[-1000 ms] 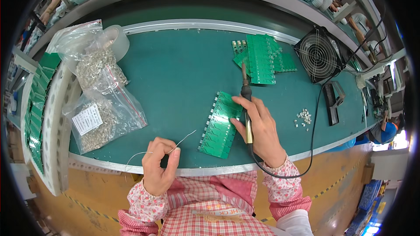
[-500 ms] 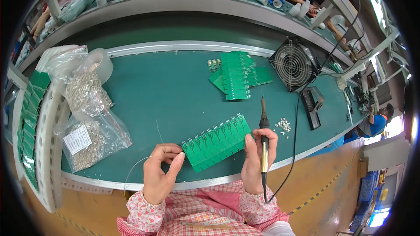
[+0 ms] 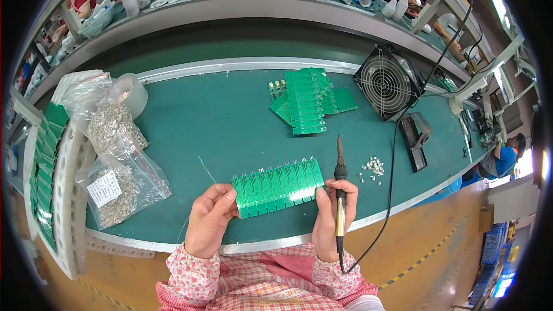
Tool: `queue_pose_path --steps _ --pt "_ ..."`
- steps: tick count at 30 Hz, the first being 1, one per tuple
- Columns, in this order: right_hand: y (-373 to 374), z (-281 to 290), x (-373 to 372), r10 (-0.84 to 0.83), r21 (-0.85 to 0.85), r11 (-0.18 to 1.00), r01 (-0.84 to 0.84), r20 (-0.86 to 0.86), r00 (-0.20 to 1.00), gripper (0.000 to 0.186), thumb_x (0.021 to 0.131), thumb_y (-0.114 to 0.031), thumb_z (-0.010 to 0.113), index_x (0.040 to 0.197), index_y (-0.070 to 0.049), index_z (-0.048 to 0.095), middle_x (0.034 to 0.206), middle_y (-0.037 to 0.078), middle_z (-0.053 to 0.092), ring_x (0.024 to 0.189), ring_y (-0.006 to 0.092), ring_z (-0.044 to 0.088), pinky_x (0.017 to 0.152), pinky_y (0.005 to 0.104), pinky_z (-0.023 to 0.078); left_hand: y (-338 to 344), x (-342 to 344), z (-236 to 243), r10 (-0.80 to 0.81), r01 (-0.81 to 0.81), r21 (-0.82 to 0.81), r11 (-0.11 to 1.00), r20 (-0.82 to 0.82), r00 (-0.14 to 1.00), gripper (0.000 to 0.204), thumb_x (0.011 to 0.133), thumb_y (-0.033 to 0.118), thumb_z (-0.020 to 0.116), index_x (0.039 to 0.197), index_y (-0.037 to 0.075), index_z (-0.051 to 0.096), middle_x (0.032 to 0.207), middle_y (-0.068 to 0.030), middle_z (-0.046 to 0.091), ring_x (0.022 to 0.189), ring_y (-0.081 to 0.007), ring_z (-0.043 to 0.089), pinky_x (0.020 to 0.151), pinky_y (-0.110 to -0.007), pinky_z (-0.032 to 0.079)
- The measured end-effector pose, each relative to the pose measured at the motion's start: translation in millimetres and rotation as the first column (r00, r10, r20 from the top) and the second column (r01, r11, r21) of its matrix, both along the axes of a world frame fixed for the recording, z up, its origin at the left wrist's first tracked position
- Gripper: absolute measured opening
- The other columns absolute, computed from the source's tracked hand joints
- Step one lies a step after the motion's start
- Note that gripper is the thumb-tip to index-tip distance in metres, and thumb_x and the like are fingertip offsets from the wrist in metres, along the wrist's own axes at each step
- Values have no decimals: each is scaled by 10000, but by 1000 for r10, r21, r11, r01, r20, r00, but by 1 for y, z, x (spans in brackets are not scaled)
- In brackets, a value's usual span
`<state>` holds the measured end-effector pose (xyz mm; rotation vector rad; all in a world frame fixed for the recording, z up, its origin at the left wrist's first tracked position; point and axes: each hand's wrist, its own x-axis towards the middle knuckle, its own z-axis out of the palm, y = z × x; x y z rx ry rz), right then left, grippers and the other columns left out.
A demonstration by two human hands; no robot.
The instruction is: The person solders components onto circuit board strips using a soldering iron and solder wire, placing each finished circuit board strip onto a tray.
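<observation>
A green circuit board panel point(image 3: 279, 189), with small pins along its far edge, is held up between both hands. My left hand point(image 3: 208, 219) is closed by its left end, thumb and fingers pinching a thin solder wire point(image 3: 206, 169); the wire sticks out above and trails below. Whether these fingertips also grip the board I cannot tell. My right hand point(image 3: 331, 219) is closed round a soldering iron point(image 3: 340, 214), tip pointing away from me, and its thumb touches the board's right end. The iron's tip is apart from the board.
Small white parts point(image 3: 373, 167) lie right of the iron. Green boards point(image 3: 305, 101) are stacked farther back, beside a black fan point(image 3: 384, 80) and a black holder point(image 3: 413, 141). Bags of small parts point(image 3: 118, 193) and a foam rack point(image 3: 74, 196) of boards stand left. Co-workers sit across.
The board has turned nearly level and shifted slightly left, its pinned edge still away from me. Both hands moved with it, the wire and iron still held.
</observation>
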<state>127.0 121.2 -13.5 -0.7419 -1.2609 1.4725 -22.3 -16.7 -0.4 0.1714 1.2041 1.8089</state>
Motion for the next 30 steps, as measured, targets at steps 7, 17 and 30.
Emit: queue_pose_path --steps 7,17,30 --pt "1 -3 3 6 -39 999 -7 -12 1000 261 849 4 632 1051 -50 476 1012 58 518 846 96 477 746 236 409 1 0 1 -19 19 -4 1000 -15 1000 198 950 151 529 1065 -10 542 943 -56 616 837 -119 572 744 -278 458" --pt "2 -4 4 28 -25 999 -29 -43 999 272 844 6 640 1055 -50 479 1025 61 514 839 90 470 735 226 410 2 1 4 -40 39 -18 999 -22 999 193 955 150 513 1073 0 540 963 -54 621 854 -123 579 771 -283 455" --pt "1 -6 6 27 -29 999 -28 -37 999 274 839 35 635 1050 -37 475 1030 69 507 839 87 487 755 220 430 2 2 4 -18 18 9 1000 -2 1000 110 925 97 541 1011 28 550 947 -45 622 857 -121 583 780 -281 457"
